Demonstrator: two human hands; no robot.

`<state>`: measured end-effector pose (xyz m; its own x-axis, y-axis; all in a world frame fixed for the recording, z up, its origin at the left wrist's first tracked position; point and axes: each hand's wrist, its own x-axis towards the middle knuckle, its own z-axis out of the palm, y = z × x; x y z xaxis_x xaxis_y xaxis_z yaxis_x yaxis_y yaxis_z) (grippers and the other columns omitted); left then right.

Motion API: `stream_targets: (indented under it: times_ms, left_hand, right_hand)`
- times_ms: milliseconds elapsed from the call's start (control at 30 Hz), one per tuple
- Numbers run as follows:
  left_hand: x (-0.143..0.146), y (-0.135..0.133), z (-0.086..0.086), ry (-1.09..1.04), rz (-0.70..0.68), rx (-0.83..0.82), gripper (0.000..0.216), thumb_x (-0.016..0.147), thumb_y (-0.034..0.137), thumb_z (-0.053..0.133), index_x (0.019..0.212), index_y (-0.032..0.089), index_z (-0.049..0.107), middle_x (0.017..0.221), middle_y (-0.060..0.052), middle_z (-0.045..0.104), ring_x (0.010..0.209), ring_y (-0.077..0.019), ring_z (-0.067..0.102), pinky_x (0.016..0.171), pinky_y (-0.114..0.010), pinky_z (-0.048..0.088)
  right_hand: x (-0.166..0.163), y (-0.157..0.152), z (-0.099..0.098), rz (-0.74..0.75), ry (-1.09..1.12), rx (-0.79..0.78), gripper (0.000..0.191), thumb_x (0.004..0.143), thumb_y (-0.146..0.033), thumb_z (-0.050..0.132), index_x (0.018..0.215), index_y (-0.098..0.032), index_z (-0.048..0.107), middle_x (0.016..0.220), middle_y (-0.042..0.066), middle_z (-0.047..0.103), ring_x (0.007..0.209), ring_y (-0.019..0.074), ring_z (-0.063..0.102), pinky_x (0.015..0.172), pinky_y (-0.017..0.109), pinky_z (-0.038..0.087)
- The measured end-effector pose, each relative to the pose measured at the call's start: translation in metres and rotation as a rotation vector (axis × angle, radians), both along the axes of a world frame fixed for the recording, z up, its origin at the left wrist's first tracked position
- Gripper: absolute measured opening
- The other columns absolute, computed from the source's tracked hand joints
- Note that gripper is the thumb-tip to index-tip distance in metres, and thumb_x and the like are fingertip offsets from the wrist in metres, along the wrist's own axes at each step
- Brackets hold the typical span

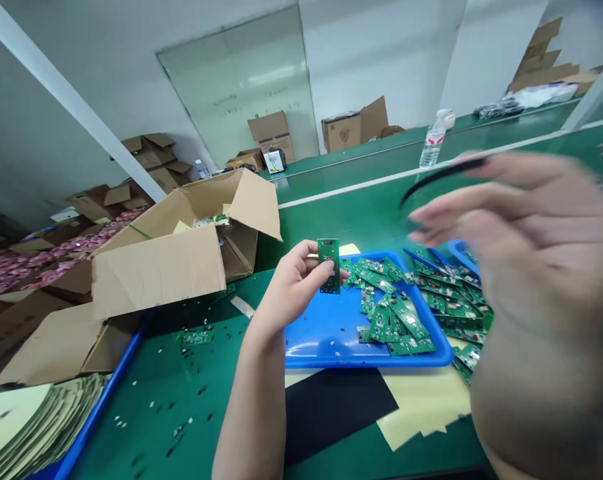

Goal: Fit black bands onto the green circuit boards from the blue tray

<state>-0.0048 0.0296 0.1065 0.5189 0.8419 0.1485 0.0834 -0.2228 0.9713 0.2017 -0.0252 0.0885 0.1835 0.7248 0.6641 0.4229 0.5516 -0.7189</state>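
Observation:
Between its thumb and fingers, my left hand (296,283) pinches a small green circuit board (329,250), upright over the left part of a blue tray (321,337). Loose green circuit boards (404,317) lie heaped in the tray's right half. Raised close to the camera at the right, my right hand (536,220) is smeared by motion. Its fingers are closed on a thin, dark, curved tool (438,177) that points left; its exact kind is blurred.
More circuit boards (456,300) are piled right of the tray. An open cardboard box (161,273) stands at the left, above a stack of yellowish sheets (56,420). Black sheet (336,413) and yellow paper (421,407) lie in front. A water bottle (432,140) stands behind.

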Motion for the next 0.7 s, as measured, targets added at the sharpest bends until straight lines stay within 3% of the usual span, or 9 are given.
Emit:
stream_targets:
  times_ms: [133,267,433,533,700]
  left_hand:
    - [-0.004,-0.009,0.008,-0.278,0.105,-0.007,0.007,0.08,0.02,0.052,0.085,0.018,0.048,0.068,0.001,0.065,0.061,-0.014,0.064,0.062,-0.028,0.052]
    - [-0.002,-0.019,0.012,-0.432,0.124,-0.018,0.004,0.077,0.019,0.05,0.08,0.018,0.048,0.063,0.004,0.057,0.051,-0.0098,0.056,0.051,-0.023,0.045]
    - [0.01,-0.031,0.012,-0.185,0.167,0.04,0.02,0.072,0.025,0.067,0.088,0.018,0.059,0.059,0.006,0.05,0.047,-0.0065,0.045,0.047,-0.02,0.037]
    - [0.015,-0.033,0.011,-0.105,0.234,0.067,0.015,0.072,0.029,0.067,0.075,0.017,0.058,0.054,0.007,0.046,0.044,-0.0058,0.039,0.044,-0.02,0.033]
    - [0.012,-0.035,0.015,-0.069,0.186,0.047,0.018,0.073,0.027,0.063,0.064,0.017,0.052,0.05,0.007,0.044,0.041,-0.0046,0.037,0.041,-0.019,0.032]
  right_hand:
    - [-0.01,0.0,0.024,0.02,-0.021,0.037,0.012,0.085,-0.028,0.058,0.089,-0.019,0.065,0.07,0.002,0.066,0.064,0.0137,0.064,0.057,0.026,0.055]
    - [-0.016,-0.002,0.027,0.103,-0.094,-0.029,0.01,0.084,-0.023,0.059,0.09,-0.02,0.066,0.071,0.001,0.067,0.062,0.0119,0.063,0.055,0.021,0.053]
    - [-0.023,-0.006,0.024,0.195,-0.154,-0.082,0.014,0.087,-0.024,0.054,0.095,-0.02,0.065,0.078,0.004,0.069,0.066,0.0143,0.064,0.056,0.023,0.054]
    - [-0.025,-0.005,0.023,0.246,-0.2,-0.103,0.017,0.088,-0.022,0.051,0.097,-0.02,0.064,0.079,0.004,0.069,0.068,0.0149,0.065,0.057,0.023,0.053]
    - [-0.024,0.006,0.02,0.252,-0.318,0.013,0.02,0.089,-0.016,0.046,0.09,-0.021,0.066,0.085,0.004,0.069,0.074,0.0149,0.064,0.066,0.026,0.053]
